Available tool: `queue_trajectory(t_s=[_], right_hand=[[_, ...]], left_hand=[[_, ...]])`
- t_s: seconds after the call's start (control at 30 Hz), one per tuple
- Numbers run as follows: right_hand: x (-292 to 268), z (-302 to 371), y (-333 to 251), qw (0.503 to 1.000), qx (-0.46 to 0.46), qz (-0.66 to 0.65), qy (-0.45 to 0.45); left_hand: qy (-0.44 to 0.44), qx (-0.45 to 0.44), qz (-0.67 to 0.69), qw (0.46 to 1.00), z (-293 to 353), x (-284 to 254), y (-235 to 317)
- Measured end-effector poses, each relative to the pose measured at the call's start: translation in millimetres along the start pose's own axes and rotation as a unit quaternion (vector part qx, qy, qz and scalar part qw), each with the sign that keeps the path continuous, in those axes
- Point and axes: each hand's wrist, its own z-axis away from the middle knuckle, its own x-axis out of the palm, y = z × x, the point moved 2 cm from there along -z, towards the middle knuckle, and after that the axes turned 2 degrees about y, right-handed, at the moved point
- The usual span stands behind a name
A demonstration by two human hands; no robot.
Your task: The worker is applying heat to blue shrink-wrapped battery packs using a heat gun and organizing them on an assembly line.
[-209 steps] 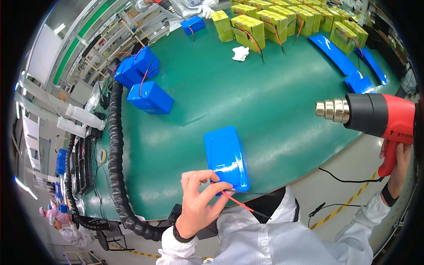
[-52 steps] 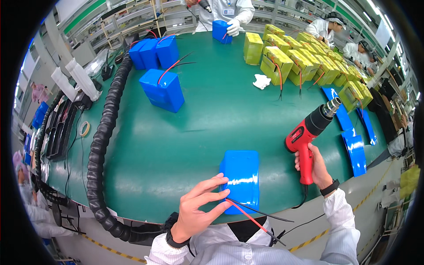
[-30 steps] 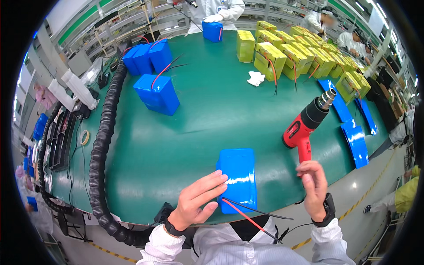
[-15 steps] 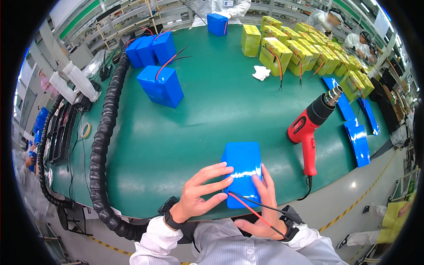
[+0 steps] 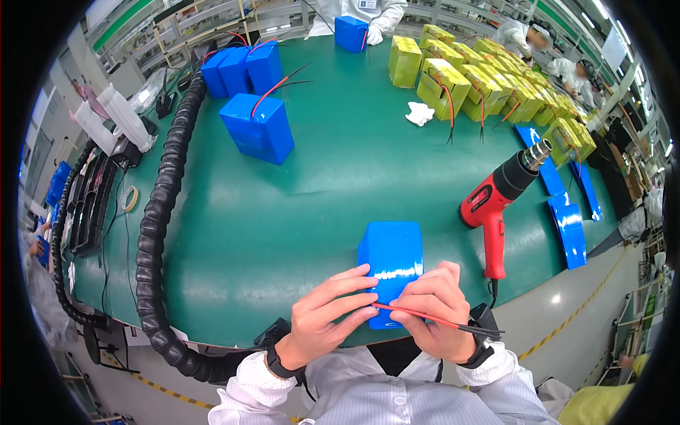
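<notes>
A blue-wrapped battery pack (image 5: 395,244) lies on the green table right in front of me. Its red and black wires (image 5: 433,318) come from the near left part and trail off to the right. My left hand (image 5: 329,312) has its fingertips and thumb pressed to the pack's left side, close to where the wires come out. Bent over the near right corner, my right hand (image 5: 435,312) pinches the wires between thumb and fingers. To the right lies a red and black heat gun (image 5: 492,205), its metal nozzle pointing away from me.
More blue battery packs (image 5: 256,127) stand at the far left, yellow-green packs (image 5: 443,88) with wires at the far right. Blue film sleeves (image 5: 567,227) lie along the right edge. A thick black ribbed hose (image 5: 159,234) runs down the left. A crumpled white wad (image 5: 419,113) sits near the yellow packs.
My right hand has closed from a spread palm to a pinch on the wires and drawn them rightward. The left hand stays at the pack's left side.
</notes>
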Motion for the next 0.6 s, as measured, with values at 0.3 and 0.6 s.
queue_trajectory(t_s=[0.3, 0.6], right_hand=[[6.1, -23.9, 0.3, 0.998, -0.062, -0.007, -0.015], [8.6, -18.9, 4.2, 0.998, -0.018, -0.065, -0.007]], left_hand=[[-0.003, 0.060, -0.129, 0.990, 0.5, 5.5, 4.4], [0.017, 0.004, -0.041, 0.999, 5.6, 3.1, -3.6]])
